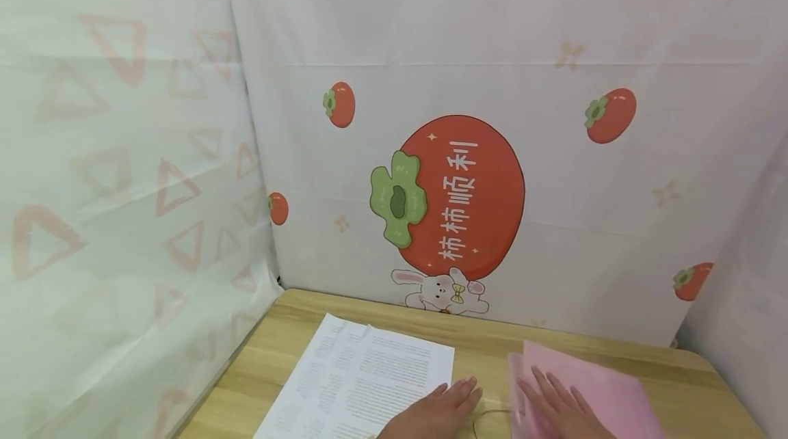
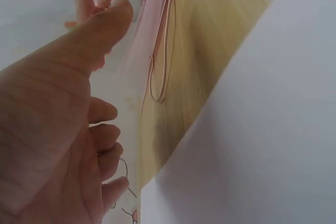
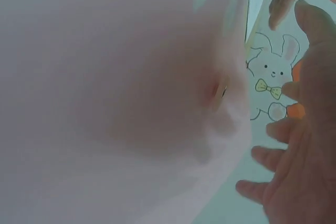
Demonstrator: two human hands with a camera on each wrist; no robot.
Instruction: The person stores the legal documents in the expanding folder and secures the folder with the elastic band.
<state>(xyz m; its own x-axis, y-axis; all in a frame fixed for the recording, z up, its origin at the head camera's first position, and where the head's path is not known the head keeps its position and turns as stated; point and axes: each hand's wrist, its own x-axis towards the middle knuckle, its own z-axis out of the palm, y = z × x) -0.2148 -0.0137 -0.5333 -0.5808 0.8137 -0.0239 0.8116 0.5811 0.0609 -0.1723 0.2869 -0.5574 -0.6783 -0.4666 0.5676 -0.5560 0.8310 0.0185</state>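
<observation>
White cloth [image 1: 425, 29] printed with red persimmons fills most of the frame. Below it, at the bottom, stands a wood-grain table [image 1: 483, 357]. Papers [image 1: 375, 374] lie bottom centre-left, and a pink folder [image 1: 606, 394] lies bottom right. The left hand [image 1: 434, 413], holding nothing, is over the papers' right edge; the right hand [image 1: 561, 406], fingers extended and spread, is over the folder. Contact: cannot tell. The hands are apart, a thin cord [image 1: 491, 411] looping between them.

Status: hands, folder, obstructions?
Left hand near printed sheets; right hand over pink folder. Folder on table, right of sheets. Thin cord loop by folder's left edge, possible snag.
</observation>
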